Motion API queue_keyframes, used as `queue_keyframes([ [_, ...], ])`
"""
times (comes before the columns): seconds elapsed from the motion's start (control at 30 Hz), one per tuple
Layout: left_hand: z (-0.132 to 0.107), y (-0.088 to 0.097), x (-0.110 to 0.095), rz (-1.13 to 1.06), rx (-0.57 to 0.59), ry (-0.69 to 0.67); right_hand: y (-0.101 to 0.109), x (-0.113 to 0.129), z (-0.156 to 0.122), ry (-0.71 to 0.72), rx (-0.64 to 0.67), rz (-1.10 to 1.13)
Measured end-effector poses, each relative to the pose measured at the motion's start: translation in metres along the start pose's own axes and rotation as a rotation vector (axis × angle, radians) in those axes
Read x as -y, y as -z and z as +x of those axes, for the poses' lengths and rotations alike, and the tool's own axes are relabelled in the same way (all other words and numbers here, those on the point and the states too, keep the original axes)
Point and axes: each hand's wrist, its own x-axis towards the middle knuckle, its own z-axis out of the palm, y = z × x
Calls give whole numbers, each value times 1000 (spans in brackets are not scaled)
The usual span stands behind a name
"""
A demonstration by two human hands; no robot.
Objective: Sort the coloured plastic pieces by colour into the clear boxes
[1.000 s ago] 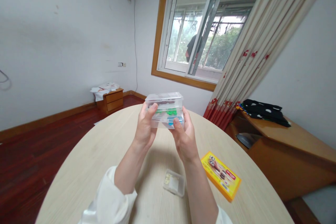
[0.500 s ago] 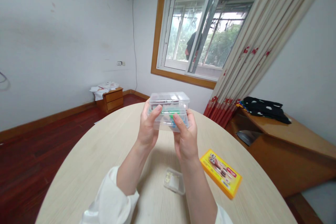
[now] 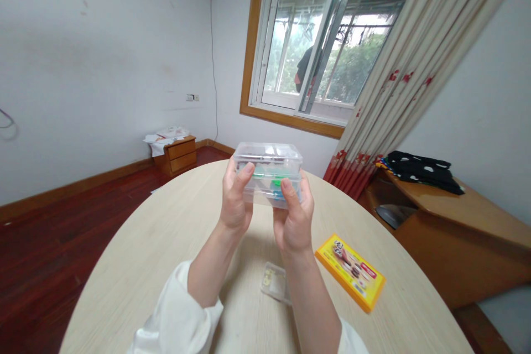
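Note:
A clear plastic box (image 3: 269, 154) with a lid is held up above the far part of the table, green and blue things showing through its walls. My left hand (image 3: 235, 199) is closed round its left side, thumb on the front. On the right side, my right hand (image 3: 294, 210) grips it the same way. What exactly lies inside cannot be made out. Below my hands, a small clear case (image 3: 274, 283) with pale pieces lies on the table, partly hidden by my right forearm. To the right of that forearm rests a flat yellow box (image 3: 352, 272) with a printed picture.
The round light wood table (image 3: 166, 232) fills the foreground. A low drawer cabinet (image 3: 181, 156) with papers stands by the left wall. At right, a wooden desk (image 3: 489, 215) carries dark folded cloth (image 3: 423, 171). A person (image 3: 305, 69) is partly visible beyond the window.
Both hands still hold the clear box, which appears slightly nearer and tilted a little differently. My right forearm covers more of the small case. The view has shifted slightly.

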Motion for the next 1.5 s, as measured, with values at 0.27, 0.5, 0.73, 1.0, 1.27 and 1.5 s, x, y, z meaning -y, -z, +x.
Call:
queue_keyframes([
  [0.27,1,0,-1,8,25,12,3,-1,2,24,12,-48],
  [0.5,1,0,-2,14,42,19,15,-1,7,6,90,-106],
  [0.73,2,-2,-5,-11,21,58,24,2,13,29,58,-168],
  [1.0,16,19,-9,-79,-75,99,54,28,32,155,-180,-52],
  [1.27,5,18,5,42,165,413,47,38,26,248,-193,-75],
  [1.5,0,17,14,6,231,479,40,21,22,199,-116,-232],
])
